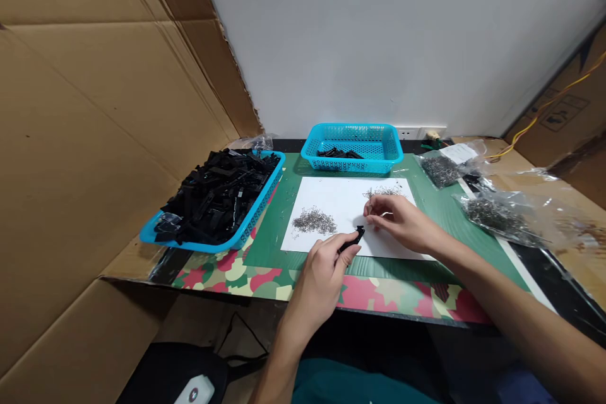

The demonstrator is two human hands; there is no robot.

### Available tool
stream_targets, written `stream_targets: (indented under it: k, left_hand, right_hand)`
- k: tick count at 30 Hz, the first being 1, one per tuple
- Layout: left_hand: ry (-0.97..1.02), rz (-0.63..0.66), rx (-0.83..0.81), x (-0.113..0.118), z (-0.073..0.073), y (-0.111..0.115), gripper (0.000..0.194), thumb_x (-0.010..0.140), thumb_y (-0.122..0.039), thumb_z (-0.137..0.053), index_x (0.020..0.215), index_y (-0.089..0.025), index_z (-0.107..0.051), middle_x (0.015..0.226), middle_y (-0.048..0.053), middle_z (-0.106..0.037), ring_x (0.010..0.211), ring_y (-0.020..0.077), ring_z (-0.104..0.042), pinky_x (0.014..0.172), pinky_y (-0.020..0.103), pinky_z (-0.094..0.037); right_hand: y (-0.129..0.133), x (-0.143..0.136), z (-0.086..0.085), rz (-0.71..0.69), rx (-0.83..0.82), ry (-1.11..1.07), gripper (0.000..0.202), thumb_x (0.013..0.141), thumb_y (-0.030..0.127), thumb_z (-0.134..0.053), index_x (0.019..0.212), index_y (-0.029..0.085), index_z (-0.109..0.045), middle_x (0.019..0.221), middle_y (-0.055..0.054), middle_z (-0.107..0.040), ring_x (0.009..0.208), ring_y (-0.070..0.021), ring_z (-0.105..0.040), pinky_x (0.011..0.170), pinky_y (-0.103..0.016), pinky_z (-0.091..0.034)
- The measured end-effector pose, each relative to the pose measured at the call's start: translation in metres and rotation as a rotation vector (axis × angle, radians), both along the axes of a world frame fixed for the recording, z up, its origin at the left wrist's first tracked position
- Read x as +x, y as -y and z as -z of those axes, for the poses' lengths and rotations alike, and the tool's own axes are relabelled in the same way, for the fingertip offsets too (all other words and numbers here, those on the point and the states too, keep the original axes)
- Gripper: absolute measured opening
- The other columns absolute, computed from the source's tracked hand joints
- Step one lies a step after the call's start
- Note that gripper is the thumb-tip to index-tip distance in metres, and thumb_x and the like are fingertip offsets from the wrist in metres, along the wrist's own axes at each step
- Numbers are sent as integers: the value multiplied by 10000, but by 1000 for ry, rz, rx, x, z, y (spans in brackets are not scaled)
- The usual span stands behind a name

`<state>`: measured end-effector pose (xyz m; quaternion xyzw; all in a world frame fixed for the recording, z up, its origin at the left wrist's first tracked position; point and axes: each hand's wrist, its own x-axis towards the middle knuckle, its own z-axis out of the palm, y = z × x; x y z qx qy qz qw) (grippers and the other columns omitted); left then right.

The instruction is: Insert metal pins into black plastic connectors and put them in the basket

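My left hand [326, 265] is closed around a small black plastic part [354, 240], held over the front edge of a white sheet [348, 202]. To its right, my right hand [392, 218] has its thumb and fingertips pinched together just above the sheet. Whatever sits between those fingertips is too small to make out. Left of the hands lies a heap of tiny metal springs or pins [315, 221]. A second, thinner scatter of small metal pieces [386, 192] lies behind my right hand, which partly hides it.
A blue basket heaped with black plastic parts [218, 196] stands at the left. Another blue basket [353, 164] at the back holds a few black parts. Clear bags of metal pieces [497, 214] lie at the right. Cardboard [85, 107] walls the left side.
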<state>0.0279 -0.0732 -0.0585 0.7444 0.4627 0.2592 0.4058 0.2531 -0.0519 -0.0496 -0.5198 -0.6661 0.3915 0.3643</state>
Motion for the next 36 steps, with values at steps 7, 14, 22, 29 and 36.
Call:
stream_targets:
  k: [7,14,22,29,36]
  left_hand:
    - [15,-12,-20,0,2,-2,367,1031,-402,-561,1299,-228,-742,1072,87,-770,959,232,-668,791,302,-476]
    - [44,-25,-53,3,2,-5,338,983,-277,-563,1241,-227,-776,846,35,-746,788,184,-638,741,279,-458]
    - [141,3,-109,3,3,-11,338,956,-295,-570,1182,-171,-789,713,4,-642,701,159,-579,696,269,-433]
    - [130,47,-35,2,7,-16,341,979,-347,-533,1110,-147,-776,703,12,-663,697,165,-601,703,273,-444]
    - [79,64,123,1,-1,-6,316,976,-425,-571,1130,-193,-719,740,7,-653,667,177,-595,647,272,-429]
  right_hand:
    - [1,-3,-2,11,20,9,105,934,221,-620,880,163,-689,836,-68,-739,777,-192,-677,716,-304,-514]
    - [1,-6,2,21,81,85,126,912,210,-627,829,168,-712,783,-64,-742,733,-202,-673,679,-306,-500]
    - [5,-8,9,97,88,79,135,869,196,-646,802,164,-759,737,-61,-752,692,-197,-679,655,-302,-485]
    - [8,-17,18,175,148,-46,110,804,200,-688,721,168,-753,660,-34,-718,629,-176,-608,614,-290,-432]
    - [14,-21,28,335,285,-214,231,869,366,-624,973,172,-694,827,-50,-679,701,-189,-599,633,-299,-472]
